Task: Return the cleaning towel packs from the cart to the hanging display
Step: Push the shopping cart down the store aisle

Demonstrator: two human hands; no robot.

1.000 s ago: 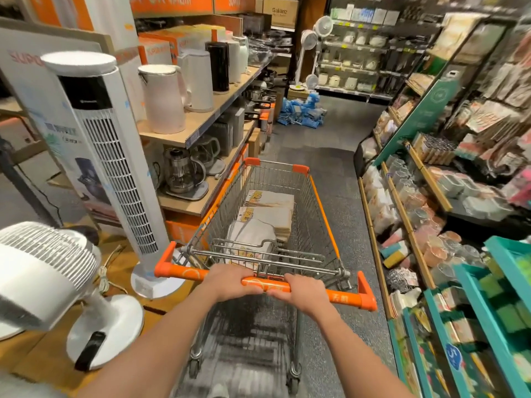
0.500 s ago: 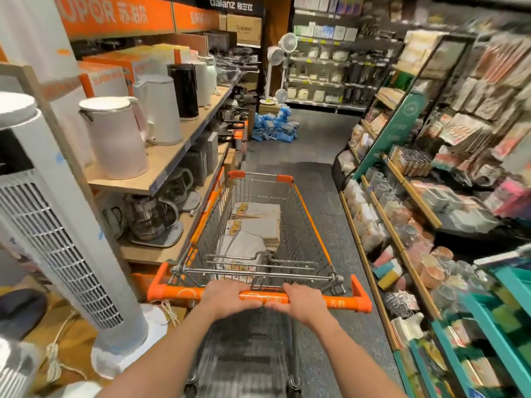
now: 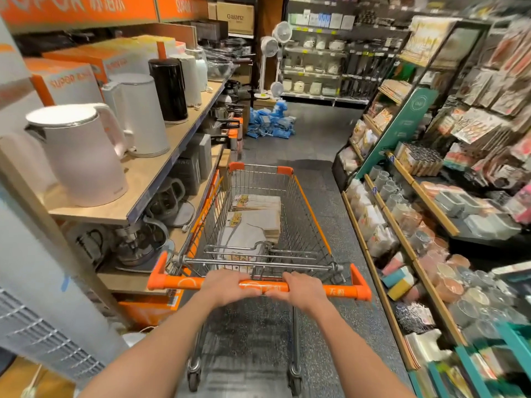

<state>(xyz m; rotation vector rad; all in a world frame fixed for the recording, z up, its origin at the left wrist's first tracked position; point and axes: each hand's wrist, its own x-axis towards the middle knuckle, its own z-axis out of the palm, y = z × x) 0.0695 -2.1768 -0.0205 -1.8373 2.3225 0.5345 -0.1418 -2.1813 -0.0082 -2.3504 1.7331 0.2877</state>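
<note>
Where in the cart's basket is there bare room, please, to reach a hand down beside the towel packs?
The right half of the cart shows bare wire floor, between the towel packs and the right wall. The far end, beyond the packs, also looks bare. The left side is crowded with stacked packs, and the folded child-seat frame bars the near end. Both the left hand and the right hand grip the handle.

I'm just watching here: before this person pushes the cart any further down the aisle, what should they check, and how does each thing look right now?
1. Grip on the cart handle: left hand and right hand both hold it. Ok.
2. Towel packs lying inside the cart: ok.
3. Floor straight ahead of the cart: bare. Ok.
4. Blue packages piled on the floor farther on, left side: not ok, steer round them.
5. Gap to the left shelf: the cart runs very close to it; cannot tell whether it touches.
6. Hanging display on the right: which hooks are free, cannot tell.
</note>
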